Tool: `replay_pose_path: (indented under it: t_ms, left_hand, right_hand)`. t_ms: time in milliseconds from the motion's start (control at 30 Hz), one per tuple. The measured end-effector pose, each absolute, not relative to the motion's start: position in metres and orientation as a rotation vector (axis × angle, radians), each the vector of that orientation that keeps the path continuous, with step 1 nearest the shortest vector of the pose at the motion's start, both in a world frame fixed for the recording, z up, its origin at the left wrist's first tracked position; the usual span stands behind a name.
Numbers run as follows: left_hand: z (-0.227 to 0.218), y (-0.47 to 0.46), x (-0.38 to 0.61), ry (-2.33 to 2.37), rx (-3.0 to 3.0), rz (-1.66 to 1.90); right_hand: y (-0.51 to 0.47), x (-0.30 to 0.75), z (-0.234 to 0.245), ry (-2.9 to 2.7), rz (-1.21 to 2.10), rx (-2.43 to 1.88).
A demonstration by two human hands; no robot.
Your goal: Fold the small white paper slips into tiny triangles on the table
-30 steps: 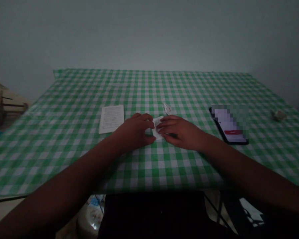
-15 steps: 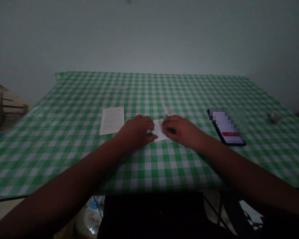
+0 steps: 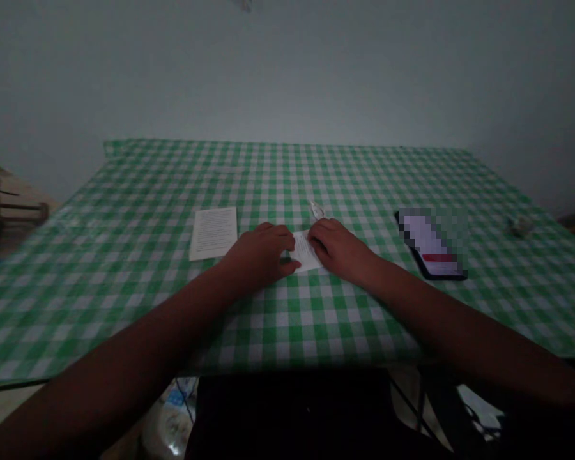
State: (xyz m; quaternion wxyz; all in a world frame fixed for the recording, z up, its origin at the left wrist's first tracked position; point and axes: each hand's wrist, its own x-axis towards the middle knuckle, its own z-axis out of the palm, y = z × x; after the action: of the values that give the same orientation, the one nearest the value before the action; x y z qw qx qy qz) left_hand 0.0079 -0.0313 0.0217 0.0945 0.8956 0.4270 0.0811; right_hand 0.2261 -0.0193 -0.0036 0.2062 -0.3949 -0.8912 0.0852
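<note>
A small printed slip of paper [image 3: 305,250] lies on the checked cloth between my hands. My left hand [image 3: 265,254] holds its left edge, with the thumb and the fingertips on the paper and a gap between them. On the right side of the slip, my right hand [image 3: 339,248] rests with curled fingers, its fingertips on the paper and covering that edge. Just beyond the right hand sits a small crumpled, whitish wrapper-like piece [image 3: 317,209]. Left of my left hand lies a larger printed sheet or booklet [image 3: 214,233].
A phone [image 3: 431,246] with a lit, partly blurred screen lies to the right. Farther right is a small object [image 3: 521,225] too dim to name. The green-and-white checked tablecloth [image 3: 287,185] covers the table, which reaches the wall [image 3: 287,70].
My right hand's fingers have shifted slightly on the slip, and the dark gap by the thumb has narrowed. My left hand keeps its place. The view has moved a little.
</note>
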Motion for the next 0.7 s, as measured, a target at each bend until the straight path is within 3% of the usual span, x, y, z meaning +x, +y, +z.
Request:
replay_pose_path:
  t_ms: [700]
  left_hand:
    - [0.023, -0.031, 0.007, 1.304, 2.635, 0.22]
  right_hand:
    - [0.004, 0.236, -0.006, -2.413, 0.352, -1.075]
